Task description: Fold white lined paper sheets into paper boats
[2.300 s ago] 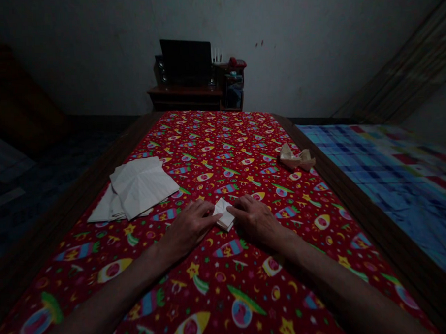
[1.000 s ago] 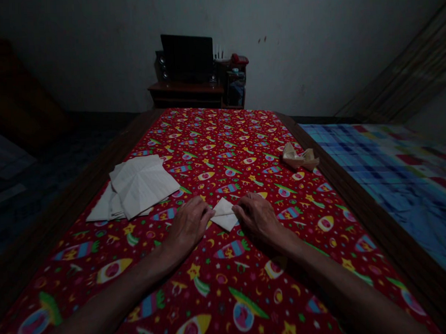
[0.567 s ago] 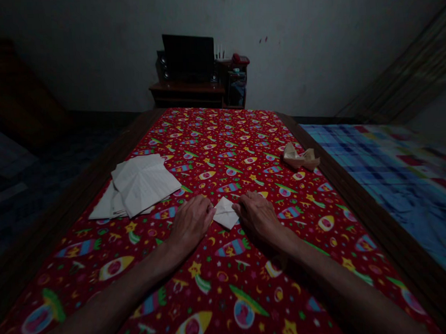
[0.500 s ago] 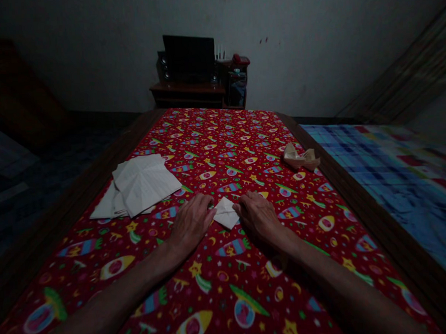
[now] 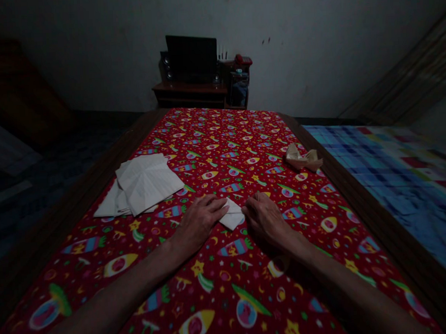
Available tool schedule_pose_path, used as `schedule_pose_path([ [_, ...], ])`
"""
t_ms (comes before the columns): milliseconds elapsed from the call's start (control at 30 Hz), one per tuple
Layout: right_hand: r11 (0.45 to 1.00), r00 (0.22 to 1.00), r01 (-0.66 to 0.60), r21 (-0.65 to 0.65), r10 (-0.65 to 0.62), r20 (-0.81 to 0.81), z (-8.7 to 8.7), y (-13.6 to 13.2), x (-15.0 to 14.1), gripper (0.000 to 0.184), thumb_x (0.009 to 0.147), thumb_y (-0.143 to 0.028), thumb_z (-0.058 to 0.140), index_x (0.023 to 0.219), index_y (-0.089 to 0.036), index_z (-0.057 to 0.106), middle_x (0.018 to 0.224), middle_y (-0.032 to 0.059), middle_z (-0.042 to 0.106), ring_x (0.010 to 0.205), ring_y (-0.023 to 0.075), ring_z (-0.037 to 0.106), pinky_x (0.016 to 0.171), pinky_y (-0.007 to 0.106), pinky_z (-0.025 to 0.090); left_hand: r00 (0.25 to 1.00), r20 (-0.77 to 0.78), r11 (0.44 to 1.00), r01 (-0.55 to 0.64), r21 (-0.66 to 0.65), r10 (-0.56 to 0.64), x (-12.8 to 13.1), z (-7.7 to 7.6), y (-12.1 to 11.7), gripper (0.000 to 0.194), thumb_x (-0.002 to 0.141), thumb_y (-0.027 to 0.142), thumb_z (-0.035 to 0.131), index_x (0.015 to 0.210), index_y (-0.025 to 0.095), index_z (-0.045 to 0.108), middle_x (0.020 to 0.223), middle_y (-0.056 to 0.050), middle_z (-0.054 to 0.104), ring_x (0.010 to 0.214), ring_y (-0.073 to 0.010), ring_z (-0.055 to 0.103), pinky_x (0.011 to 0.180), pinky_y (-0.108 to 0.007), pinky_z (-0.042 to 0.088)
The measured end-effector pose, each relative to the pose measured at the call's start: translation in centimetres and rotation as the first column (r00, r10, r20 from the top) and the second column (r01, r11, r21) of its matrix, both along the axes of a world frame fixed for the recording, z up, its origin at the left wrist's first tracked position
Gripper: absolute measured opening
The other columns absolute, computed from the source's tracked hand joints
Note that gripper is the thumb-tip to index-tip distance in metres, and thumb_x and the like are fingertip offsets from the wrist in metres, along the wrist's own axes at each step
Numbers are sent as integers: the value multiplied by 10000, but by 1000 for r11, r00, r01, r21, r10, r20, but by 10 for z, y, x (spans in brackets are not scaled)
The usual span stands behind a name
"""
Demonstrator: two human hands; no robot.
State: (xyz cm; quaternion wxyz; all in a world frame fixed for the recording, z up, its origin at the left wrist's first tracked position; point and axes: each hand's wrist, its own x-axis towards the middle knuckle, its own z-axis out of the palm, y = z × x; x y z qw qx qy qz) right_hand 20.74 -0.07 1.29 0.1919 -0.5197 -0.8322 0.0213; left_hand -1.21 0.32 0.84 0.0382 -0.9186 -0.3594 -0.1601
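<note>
A small folded white paper lies on the red patterned cloth covering the table. My left hand rests palm down beside it, its fingers stretched flat over the paper's left part. My right hand lies at the paper's right edge with its fingers curled, the fingertips pinching that edge. Both forearms rest on the cloth.
A stack of white paper sheets lies to the left. A folded tan paper shape sits near the table's right edge. A blue checked mattress lies to the right. A cabinet with a dark screen stands at the far wall.
My left hand's fingers have slid rightward onto the small paper, covering more of it. The paper looks narrower than before. My right hand has stayed at its right edge.
</note>
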Motion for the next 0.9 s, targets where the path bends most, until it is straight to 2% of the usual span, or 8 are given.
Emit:
schedule_pose_path([
  [133, 999, 999, 5, -46, -4, 41, 6, 0, 4, 163, 869, -251, 515, 732, -173, 556, 762, 51, 520, 690, 159, 470, 586, 260, 340, 1000, -1, 1000, 13, -12, -13, 0, 0, -1, 412, 850, 83, 516, 1242, 211, 525, 1331, -20, 524, 1135, -242, 445, 926, -408, 397],
  [267, 998, 998, -39, -41, 37, -42, 12, -1, 7, 125, 855, -199, 505, 785, -165, 604, 787, 67, 571, 714, 170, 510, 599, 267, 397, 1000, -3, 999, 16, -41, -16, -2, -3, -1, 520, 805, 17, 503, 1289, 205, 478, 1347, -36, 509, 1164, -235, 443, 936, -415, 403],
  [300, 998, 996, -65, -17, 64, -54, 12, -3, 7, 124, 841, -160, 497, 856, -163, 620, 843, 80, 596, 762, 182, 527, 632, 279, 423, 1000, -5, 999, 16, -42, -16, -3, -4, -1, 535, 798, 7, 491, 1296, 203, 471, 1345, -43, 511, 1170, -234, 445, 936, -421, 406],
  [367, 990, 991, -134, 48, 135, -25, 11, -7, 6, 295, 811, -93, 479, 1075, -152, 598, 1058, 122, 607, 936, 220, 534, 753, 332, 460, 1000, -7, 999, 22, -39, -22, -3, -5, -2, 548, 790, -1, 467, 1301, 196, 466, 1345, -55, 509, 1180, -232, 445, 938, -427, 409],
  [467, 967, 967, -234, 103, 221, 124, 5, -15, 3, 476, 832, -81, 446, 1305, -133, 456, 1345, 163, 466, 1209, 277, 414, 920, 451, 414, 1000, -10, 999, 27, -41, -27, -3, -4, -3, 569, 775, -13, 437, 1307, 188, 461, 1355, -58, 499, 1198, -227, 442, 949, -416, 404],
  [533, 962, 954, -253, 101, 231, 190, -1, -21, 1, 431, 888, -150, 428, 1318, -117, 445, 1386, 165, 428, 1286, 283, 346, 959, 483, 383, 1000, -17, 999, 25, -49, -25, -2, -1, -4, 592, 759, -23, 428, 1313, 185, 453, 1370, -53, 485, 1212, -225, 436, 958, -409, 396],
  [667, 967, 959, -234, 102, 211, 191, -7, -28, 3, 409, 935, -285, 420, 1283, -79, 482, 1381, 160, 441, 1312, 259, 342, 999, 438, 374, 997, -70, 998, 17, -59, -21, -3, 5, -9, 600, 747, -19, 424, 1319, 162, 443, 1408, -44, 439, 1247, -235, 406, 1006, -409, 350],
  [900, 967, 965, -217, 134, 192, 181, -4, -31, 6, 365, 946, -249, 391, 1218, -60, 544, 1320, 170, 505, 1250, 266, 438, 967, 430, 417, 992, -123, 999, -7, -34, 3, -14, 2, -15, 587, 752, 15, 457, 1322, 154, 435, 1432, -37, 405, 1288, -248, 353, 1068, -423, 264],
])
